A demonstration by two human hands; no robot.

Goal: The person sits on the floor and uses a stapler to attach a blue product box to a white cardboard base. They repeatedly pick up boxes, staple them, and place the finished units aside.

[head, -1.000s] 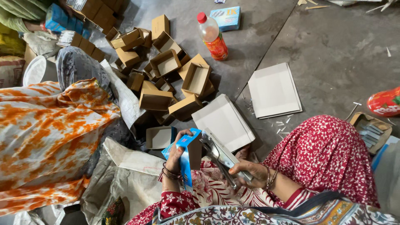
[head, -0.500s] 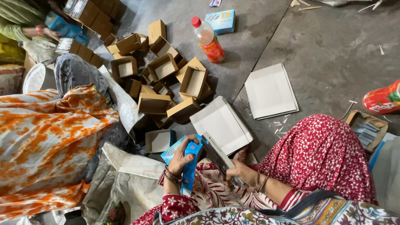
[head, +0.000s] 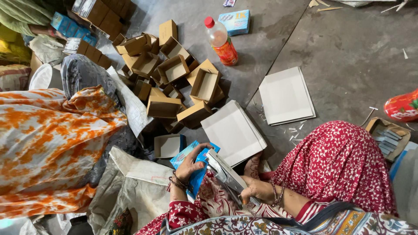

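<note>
Two hands work one blue carton: your left hand (head: 188, 164) grips the blue carton (head: 193, 167) by its top edge, your right hand (head: 257, 191) clasps a metal stapler (head: 226, 174) whose nose now meets the carton, closer than a second ago. At 12 o'clock lies a stack of white card sheets (head: 233, 130); at 11 o'clock, open brown boxes (head: 174, 82), apparently empty. At 3 o'clock, a small tray (head: 372, 127) holds grey strips.
</note>
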